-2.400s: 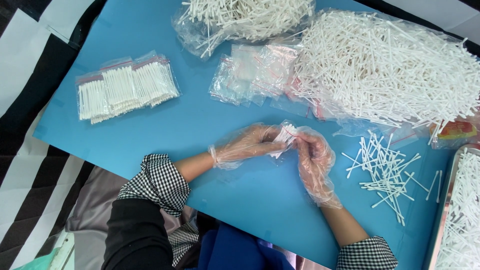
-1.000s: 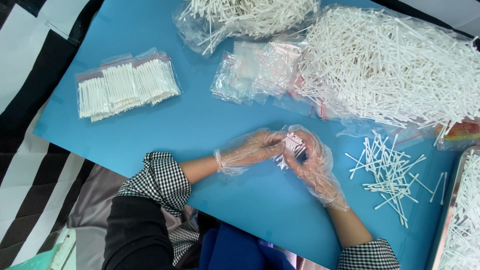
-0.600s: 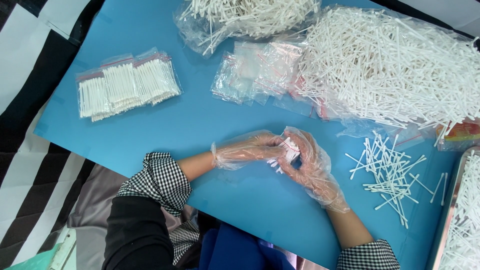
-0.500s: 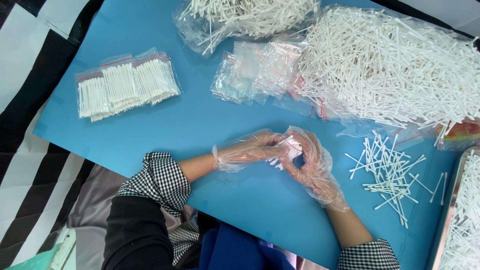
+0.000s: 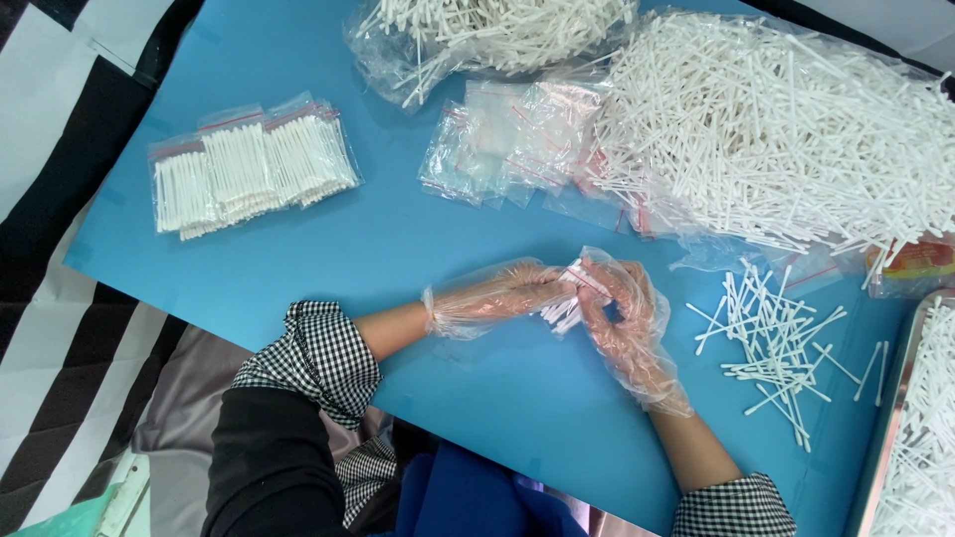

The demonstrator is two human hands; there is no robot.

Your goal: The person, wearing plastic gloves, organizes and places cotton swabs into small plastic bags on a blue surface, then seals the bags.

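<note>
Together, the left hand (image 5: 497,295) and right hand (image 5: 622,318), both in loose clear plastic gloves, meet over the blue table (image 5: 418,239), fingers closed around a small bundle of white cotton swabs (image 5: 565,303) that seems partly inside a thin clear bag, though the crinkled film hides the detail. Such swabs look featherlight, with stiff thin sticks and soft tips, and likely slide apart unless pinched mid-stick. Loose swabs (image 5: 771,338) lie scattered just right; filled zip bags (image 5: 249,169) sit far left, empty red-striped bags (image 5: 517,139) beyond.

White swabs (image 5: 776,338), blue table (image 5: 328,249) (checked cuffs (image 5: 318,358))
</note>
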